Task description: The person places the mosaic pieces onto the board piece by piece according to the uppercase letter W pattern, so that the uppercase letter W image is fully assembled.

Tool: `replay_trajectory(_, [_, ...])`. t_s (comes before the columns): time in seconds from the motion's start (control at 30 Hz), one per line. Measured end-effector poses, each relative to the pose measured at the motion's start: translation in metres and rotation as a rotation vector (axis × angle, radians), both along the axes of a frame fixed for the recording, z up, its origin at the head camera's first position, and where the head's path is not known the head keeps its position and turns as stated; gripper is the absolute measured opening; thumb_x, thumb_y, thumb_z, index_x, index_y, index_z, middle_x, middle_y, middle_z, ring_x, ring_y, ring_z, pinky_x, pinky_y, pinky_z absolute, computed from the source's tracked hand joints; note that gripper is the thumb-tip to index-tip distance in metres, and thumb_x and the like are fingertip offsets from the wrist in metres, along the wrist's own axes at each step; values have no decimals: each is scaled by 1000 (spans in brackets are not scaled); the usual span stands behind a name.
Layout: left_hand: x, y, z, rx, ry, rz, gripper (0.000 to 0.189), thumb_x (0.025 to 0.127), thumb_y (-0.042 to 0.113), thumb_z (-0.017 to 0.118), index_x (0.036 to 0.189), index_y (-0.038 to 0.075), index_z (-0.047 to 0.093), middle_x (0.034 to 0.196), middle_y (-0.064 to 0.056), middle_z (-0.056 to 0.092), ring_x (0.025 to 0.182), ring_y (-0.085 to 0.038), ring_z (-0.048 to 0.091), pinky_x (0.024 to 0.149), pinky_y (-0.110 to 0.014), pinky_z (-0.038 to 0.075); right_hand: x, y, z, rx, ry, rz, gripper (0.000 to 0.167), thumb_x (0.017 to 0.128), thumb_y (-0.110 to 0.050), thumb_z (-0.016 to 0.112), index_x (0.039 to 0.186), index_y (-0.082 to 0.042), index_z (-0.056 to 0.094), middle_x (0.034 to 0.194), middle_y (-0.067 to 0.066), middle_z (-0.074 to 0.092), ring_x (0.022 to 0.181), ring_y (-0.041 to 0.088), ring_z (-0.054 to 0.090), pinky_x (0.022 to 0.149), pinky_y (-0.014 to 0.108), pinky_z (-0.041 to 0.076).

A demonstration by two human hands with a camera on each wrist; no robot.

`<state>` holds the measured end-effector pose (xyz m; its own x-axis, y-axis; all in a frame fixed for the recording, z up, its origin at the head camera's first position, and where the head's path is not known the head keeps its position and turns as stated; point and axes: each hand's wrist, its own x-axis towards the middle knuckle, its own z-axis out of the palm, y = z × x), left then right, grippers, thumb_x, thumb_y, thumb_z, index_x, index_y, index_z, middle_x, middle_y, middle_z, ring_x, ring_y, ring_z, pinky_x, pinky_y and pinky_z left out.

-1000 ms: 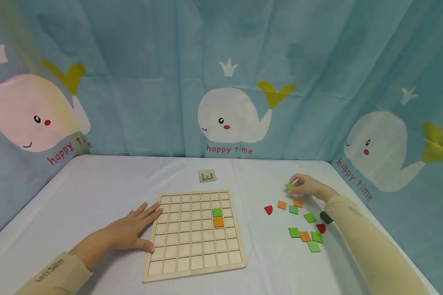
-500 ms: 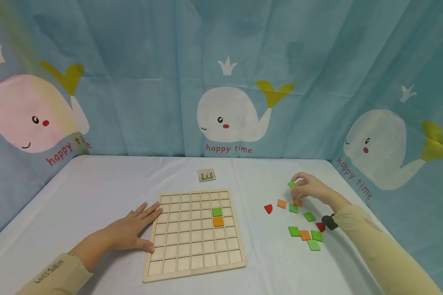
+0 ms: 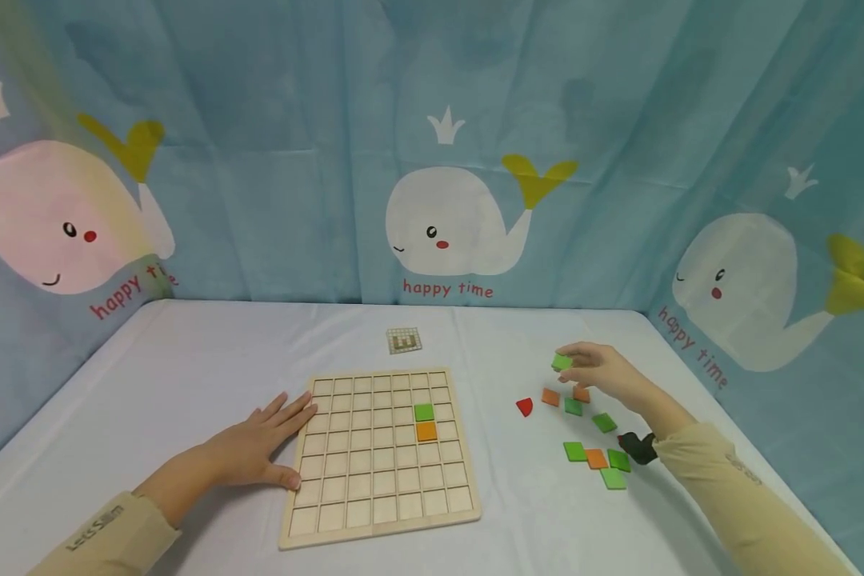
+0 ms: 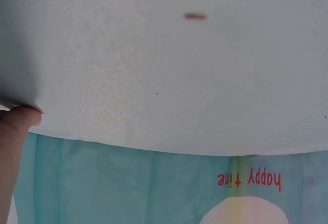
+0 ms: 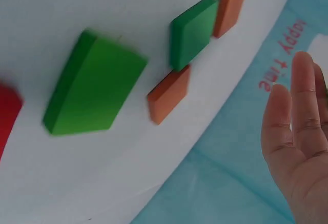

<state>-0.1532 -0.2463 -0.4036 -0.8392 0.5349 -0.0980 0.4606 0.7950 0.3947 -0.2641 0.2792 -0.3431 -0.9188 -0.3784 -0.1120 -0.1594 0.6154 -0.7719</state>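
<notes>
Left hand (image 3: 255,448): fingers spread, thumb apart from them, resting along the left edge of a wooden grid board (image 3: 371,460). The board lies flat on a white table (image 3: 216,360). Two squares sit in it, toward the right: a green square (image 3: 423,413) in one cell, an orange square (image 3: 426,431) in the next cell nearer.

Right hand (image 3: 601,372): pinching a green tile (image 3: 562,362) between thumb and fingers, right of the board, at the far side of the loose pieces.

Loose pieces lie on the table at right, nearer than that hand. Far group: two orange tiles (image 3: 550,398) with a dark green tile (image 3: 573,406) between them; a red wedge (image 3: 524,406) to their left. Near cluster: an orange tile (image 3: 596,458) among green ones (image 3: 574,451). A dark object (image 3: 639,449) shows beside the right sleeve (image 3: 720,472); cannot tell what it is.

Beyond the board, a small patterned card (image 3: 403,341). Behind the table, a blue curtain (image 3: 274,200) with whales.
</notes>
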Motion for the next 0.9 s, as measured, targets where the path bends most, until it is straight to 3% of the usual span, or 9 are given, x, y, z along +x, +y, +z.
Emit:
replay_trajectory(0.27, [-2,0,1,-8,2,3,106,77,64,66,152,2,25,159,-19,14,139,-55,10,104,-72,19,7,-18,4,-77,-19,24,43,97,-18,61,130,5,49,122,27,61,109,35,62,93,47,48])
replay_trajectory(0.6, [-2,4,3,-18,-28,18,107,77,64,66,152,1,26,159,-20,13,140,-54,9,104,-71,18,23,-43,4,-99,106,86,42,94,-16,66,129,5,54,127,20,59,115,35,56,89,35,51])
replay_trajectory(0.9, [0,2,1,-12,-22,16,107,76,64,66,152,1,26,159,-20,14,139,-55,9,104,-72,19,34,-62,-2,-138,80,129,35,91,-12,69,121,3,59,107,14,67,97,24,62,79,36,49])
